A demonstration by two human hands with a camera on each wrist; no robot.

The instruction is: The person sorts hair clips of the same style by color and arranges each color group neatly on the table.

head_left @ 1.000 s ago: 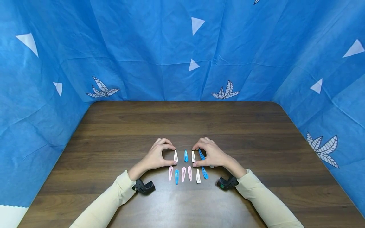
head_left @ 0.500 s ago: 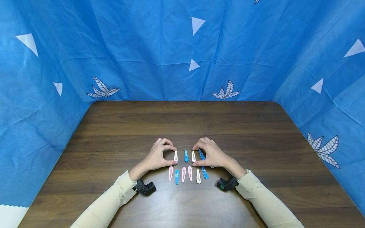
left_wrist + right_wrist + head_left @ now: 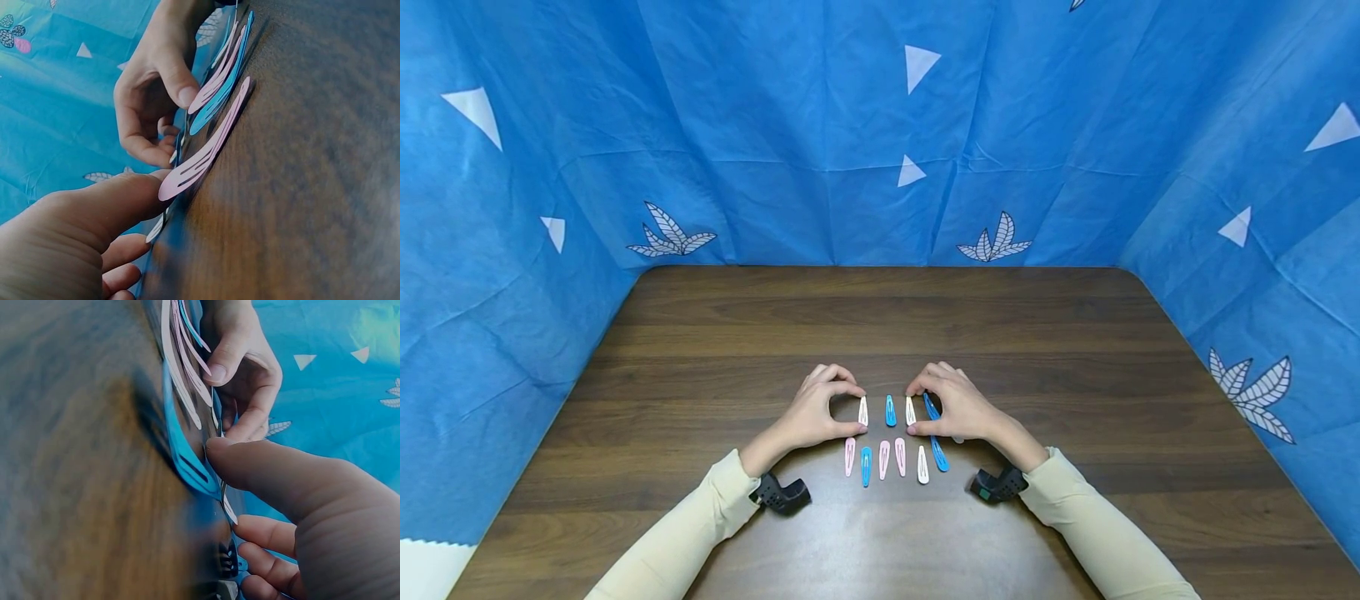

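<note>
My left hand [image 3: 808, 408] pinches a white snap hair clip [image 3: 862, 411] end to end, index finger at the far tip and thumb at the near end. In the same way, my right hand [image 3: 961, 407] holds a cream-white snap hair clip [image 3: 910, 411] between thumb and index finger. Both clips appear to lie on the table. A blue snap clip [image 3: 891, 411] lies between the hands, untouched. In the left wrist view, a pink clip [image 3: 194, 164] lies by the left thumb; in the right wrist view, a blue clip [image 3: 187, 459] lies by the right thumb.
Nearer the body lies a row with pink clips [image 3: 883, 460], a blue clip [image 3: 867, 467], a white clip [image 3: 922, 465] and a darker blue clip [image 3: 939, 454]. Another darker blue clip [image 3: 931, 406] is partly behind the right hand. Blue curtain [image 3: 775, 125] surrounds the wooden table [image 3: 880, 317].
</note>
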